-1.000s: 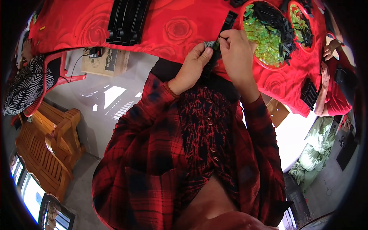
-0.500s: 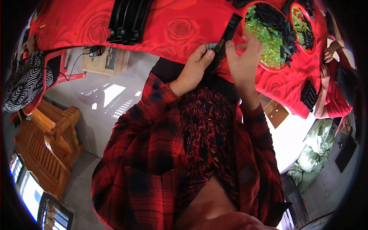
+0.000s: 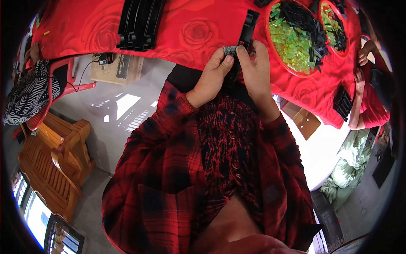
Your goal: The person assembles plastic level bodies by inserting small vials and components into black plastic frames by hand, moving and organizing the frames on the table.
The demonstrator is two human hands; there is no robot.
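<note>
Drawn back from the tray (image 3: 267,36) in the head view, the right hand (image 3: 259,70) joins the left hand (image 3: 210,75), both pinching the black strip (image 3: 248,26) at the table's (image 3: 177,12) edge; it runs forward between them, leaning right.

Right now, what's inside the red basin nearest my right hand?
The red basin holds yellow-green pieces and black pieces. Anything beneath the top layer is covered.

Below the evenly lit red table (image 3: 95,31), sunlight glares white on the floor (image 3: 127,104); farther from the table, edges bend into blackness.
</note>
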